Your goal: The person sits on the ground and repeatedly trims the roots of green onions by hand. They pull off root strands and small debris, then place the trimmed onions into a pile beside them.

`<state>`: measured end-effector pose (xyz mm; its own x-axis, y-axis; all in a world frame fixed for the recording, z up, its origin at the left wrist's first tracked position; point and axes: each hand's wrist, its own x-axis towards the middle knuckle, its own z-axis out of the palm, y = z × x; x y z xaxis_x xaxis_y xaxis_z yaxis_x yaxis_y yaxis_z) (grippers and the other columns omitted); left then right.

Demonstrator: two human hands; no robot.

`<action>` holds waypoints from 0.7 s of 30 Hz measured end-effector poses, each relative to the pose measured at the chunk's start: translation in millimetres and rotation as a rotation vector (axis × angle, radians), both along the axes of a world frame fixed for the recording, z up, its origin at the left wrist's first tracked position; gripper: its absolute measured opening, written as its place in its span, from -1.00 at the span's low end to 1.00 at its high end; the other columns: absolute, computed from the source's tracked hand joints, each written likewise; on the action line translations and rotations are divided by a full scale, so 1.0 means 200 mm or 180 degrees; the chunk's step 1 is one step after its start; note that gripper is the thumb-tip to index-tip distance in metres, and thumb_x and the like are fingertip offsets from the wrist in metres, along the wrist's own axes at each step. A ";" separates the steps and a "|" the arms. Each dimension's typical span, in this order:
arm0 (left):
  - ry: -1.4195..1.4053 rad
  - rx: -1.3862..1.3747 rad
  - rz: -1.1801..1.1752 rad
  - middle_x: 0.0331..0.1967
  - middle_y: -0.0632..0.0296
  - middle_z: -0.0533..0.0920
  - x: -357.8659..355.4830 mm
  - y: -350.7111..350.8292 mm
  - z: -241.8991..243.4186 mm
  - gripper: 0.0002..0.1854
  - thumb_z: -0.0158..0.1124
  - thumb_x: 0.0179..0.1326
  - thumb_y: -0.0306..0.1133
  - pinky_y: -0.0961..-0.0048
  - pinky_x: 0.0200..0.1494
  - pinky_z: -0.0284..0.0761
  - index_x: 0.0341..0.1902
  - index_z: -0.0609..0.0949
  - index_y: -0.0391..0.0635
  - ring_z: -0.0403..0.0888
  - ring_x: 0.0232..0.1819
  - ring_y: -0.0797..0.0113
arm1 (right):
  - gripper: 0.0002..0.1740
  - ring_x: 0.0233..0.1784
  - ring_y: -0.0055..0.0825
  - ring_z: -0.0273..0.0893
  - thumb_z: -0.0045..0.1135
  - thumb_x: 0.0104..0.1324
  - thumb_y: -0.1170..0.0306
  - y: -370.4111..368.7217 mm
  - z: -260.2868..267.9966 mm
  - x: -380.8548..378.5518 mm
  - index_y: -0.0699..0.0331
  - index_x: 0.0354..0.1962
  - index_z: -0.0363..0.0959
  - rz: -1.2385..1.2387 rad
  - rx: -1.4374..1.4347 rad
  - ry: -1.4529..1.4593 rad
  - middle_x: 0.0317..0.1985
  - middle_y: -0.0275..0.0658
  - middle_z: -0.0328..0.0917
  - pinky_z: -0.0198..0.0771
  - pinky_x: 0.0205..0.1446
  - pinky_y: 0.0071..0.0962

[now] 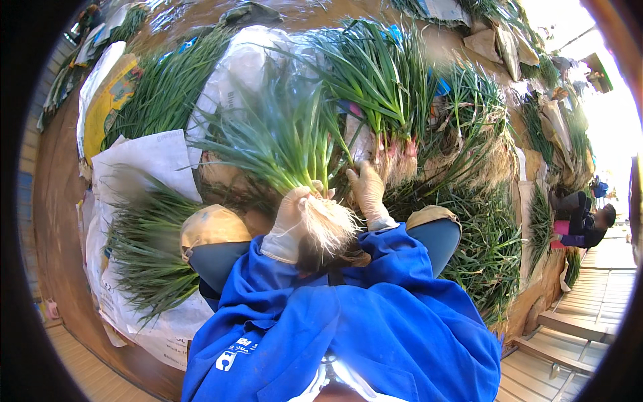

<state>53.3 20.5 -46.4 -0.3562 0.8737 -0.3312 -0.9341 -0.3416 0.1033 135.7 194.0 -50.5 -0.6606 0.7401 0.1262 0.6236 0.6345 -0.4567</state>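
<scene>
My gloved left hand (pixel 290 213) is closed around a thick bunch of long-leaved, scallion-like plants (pixel 296 140). The leaves fan upward away from me, and a tuft of pale stringy roots (pixel 331 223) hangs toward my lap. Just to the right, my gloved right hand (pixel 367 193) pinches the lower end of a single green stem (pixel 346 149). Beyond that hand stands a pile of similar plants (pixel 387 100) with reddish bases and matted roots.
Loose green leaves (pixel 482 251) heap beside my right knee. On the left, plants (pixel 150 246) lie on white woven sacks (pixel 145 158). Another plant pile (pixel 176 85) lies farther out near a yellow sack (pixel 108 105). A person (pixel 582 226) is at the far right.
</scene>
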 end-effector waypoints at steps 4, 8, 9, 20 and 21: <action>0.0150 -0.0471 0.0041 -0.14 0.03 0.61 0.00 -0.01 0.00 -0.62 0.15 0.10 -0.34 0.02 0.12 0.45 -0.04 0.54 -0.31 0.55 -0.01 0.02 | -0.68 -0.70 -0.48 0.35 -0.03 0.38 0.24 0.00 0.06 0.02 0.33 -0.35 0.53 -0.0191 -0.2958 0.0940 -0.69 -0.33 0.44 0.31 -0.55 -0.49; 0.0431 -0.0216 -0.0339 -0.10 -0.01 0.62 -0.03 -0.03 0.00 -0.49 0.10 0.13 -0.26 0.20 0.10 0.48 0.08 0.47 -0.39 0.59 -0.06 0.17 | -0.66 -0.71 -0.65 0.30 -0.09 0.41 0.30 0.06 0.43 0.21 0.39 -0.36 0.54 0.0191 -0.3807 0.1772 -0.71 -0.37 0.41 0.19 -0.61 -0.67; 0.0483 -0.0346 -0.0341 -0.09 0.00 0.62 -0.03 -0.03 0.00 -0.45 0.07 0.15 -0.23 0.22 0.11 0.46 0.11 0.44 -0.43 0.59 -0.06 0.18 | -0.67 -0.73 -0.69 0.28 -0.08 0.40 0.31 0.11 0.53 0.24 0.39 -0.37 0.54 -0.0219 -0.3652 0.2073 -0.73 -0.38 0.40 0.14 -0.63 -0.70; -0.0026 -0.0099 0.0114 -0.15 0.05 0.62 0.00 -0.04 0.19 -0.67 0.20 0.12 -0.28 0.24 0.01 0.52 -0.08 0.54 -0.19 0.59 -0.15 0.19 | -0.62 -0.65 -0.47 0.39 -0.09 0.40 0.20 1.21 1.13 0.84 0.36 -0.30 0.54 -0.1856 -0.0562 0.1874 -0.67 -0.24 0.48 0.28 -0.51 -0.45; -0.0021 -0.0111 0.0126 -0.18 0.06 0.62 0.00 -0.05 0.21 -0.67 0.20 0.12 -0.28 0.25 0.00 0.52 -0.09 0.54 -0.21 0.59 -0.17 0.20 | -0.61 -0.31 -0.16 0.56 -0.05 0.36 0.17 1.26 1.10 0.81 0.35 -0.12 0.49 -0.1941 0.1267 0.0445 -0.37 -0.02 0.60 0.41 -0.22 -0.29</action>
